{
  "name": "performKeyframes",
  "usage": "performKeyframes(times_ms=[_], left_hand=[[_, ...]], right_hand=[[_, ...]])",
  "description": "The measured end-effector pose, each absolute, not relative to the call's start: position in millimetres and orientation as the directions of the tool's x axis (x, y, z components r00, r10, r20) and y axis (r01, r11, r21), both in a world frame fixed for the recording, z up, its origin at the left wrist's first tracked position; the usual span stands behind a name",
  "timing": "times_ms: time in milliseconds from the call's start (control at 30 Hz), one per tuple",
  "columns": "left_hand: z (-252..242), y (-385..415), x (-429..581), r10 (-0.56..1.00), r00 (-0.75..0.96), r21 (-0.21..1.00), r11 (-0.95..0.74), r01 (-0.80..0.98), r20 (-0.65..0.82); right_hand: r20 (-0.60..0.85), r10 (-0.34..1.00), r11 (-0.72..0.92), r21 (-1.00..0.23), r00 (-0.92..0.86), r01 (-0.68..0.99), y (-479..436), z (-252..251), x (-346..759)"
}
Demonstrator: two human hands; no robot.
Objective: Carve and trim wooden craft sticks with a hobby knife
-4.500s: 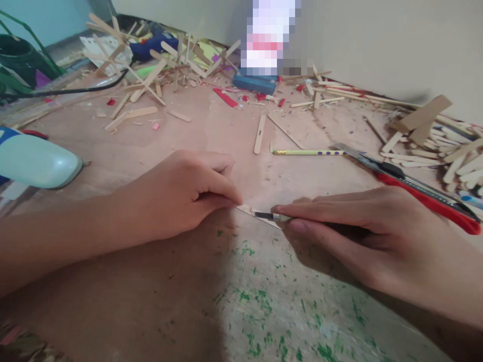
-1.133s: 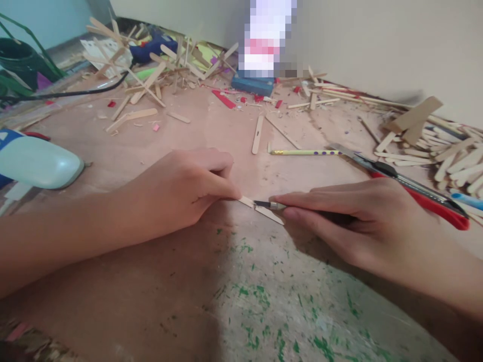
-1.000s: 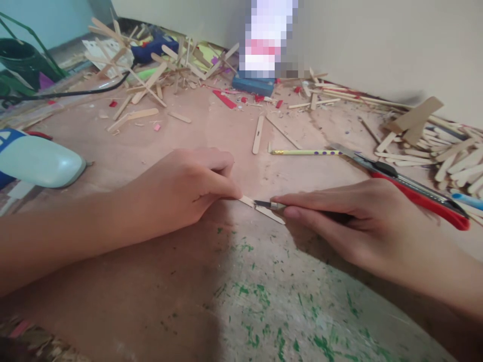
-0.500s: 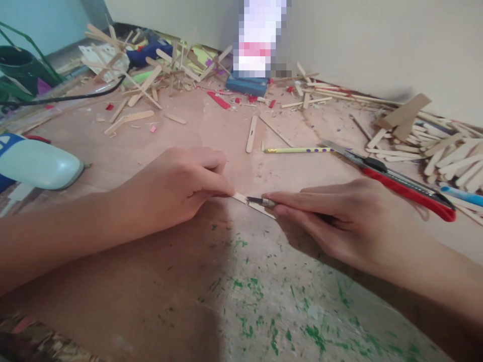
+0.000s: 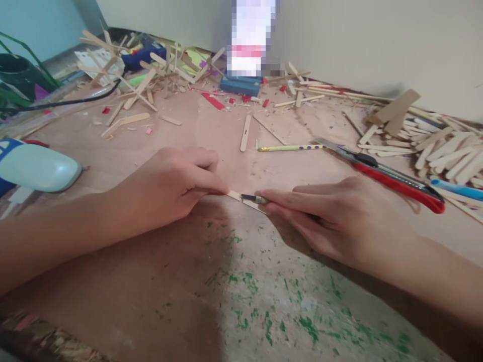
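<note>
My left hand [image 5: 188,183] is closed, its thumb and fingertips pinching one end of a flat wooden craft stick [image 5: 253,206] low over the table. A craft knife [image 5: 253,198] sits in my right hand [image 5: 332,213], gripped close behind its metal collar, with most of its handle hidden by the fingers. The dark blade touches the stick near its middle, where a notch or cut shows. The stick's far end reaches under the right fingertips.
A red utility knife [image 5: 400,183] and a yellow pencil [image 5: 283,148] lie beyond my right hand. Piled craft sticks [image 5: 449,151] are at right. A pale rounded device [image 5: 49,166] stands left. Behind are a blue block [image 5: 240,86], loose scraps and a black cable [image 5: 79,104].
The whole view has shifted slightly, so everything appears a little further left. The blade stays at the notch in the stick, and both hands keep their grips.
</note>
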State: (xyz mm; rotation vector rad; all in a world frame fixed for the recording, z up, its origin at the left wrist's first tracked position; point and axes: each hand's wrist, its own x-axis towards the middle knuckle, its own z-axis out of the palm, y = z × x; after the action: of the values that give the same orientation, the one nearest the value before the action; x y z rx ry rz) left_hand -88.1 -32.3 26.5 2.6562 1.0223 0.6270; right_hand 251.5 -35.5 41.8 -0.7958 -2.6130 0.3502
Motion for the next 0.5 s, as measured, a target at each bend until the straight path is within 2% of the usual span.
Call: performKeyframes(times_ms=[67,133,267,367,500], left_hand=[[26.2,-31.7,-87.2,0.678,0.667,0.347,-0.733,0.585,0.307],[26.4,-31.5,-86.5,0.678,0.667,0.341,-0.734,0.588,0.308],[28.4,-31.8,-87.0,0.677,0.669,0.342,-0.734,0.587,0.305],[29.4,-31.6,-87.6,0.684,0.672,0.339,-0.727,0.597,0.284],[25.1,-30.6,-87.8,0.7,0.656,0.348,-0.712,0.61,0.283]], right_hand=[[0.243,0.622,0.754,-0.441,-0.744,0.487,-37.7,42.8,248.4],[0.237,0.637,0.739,-0.457,-0.733,0.495,-38.9,42.3,245.9],[0.301,0.581,0.812,-0.284,-0.756,0.511,-36.6,37.0,248.0],[0.278,0.555,0.831,-0.173,-0.784,0.528,-34.6,34.6,252.2],[0.253,0.587,0.809,-0.216,-0.769,0.546,-38.3,34.6,252.3]])
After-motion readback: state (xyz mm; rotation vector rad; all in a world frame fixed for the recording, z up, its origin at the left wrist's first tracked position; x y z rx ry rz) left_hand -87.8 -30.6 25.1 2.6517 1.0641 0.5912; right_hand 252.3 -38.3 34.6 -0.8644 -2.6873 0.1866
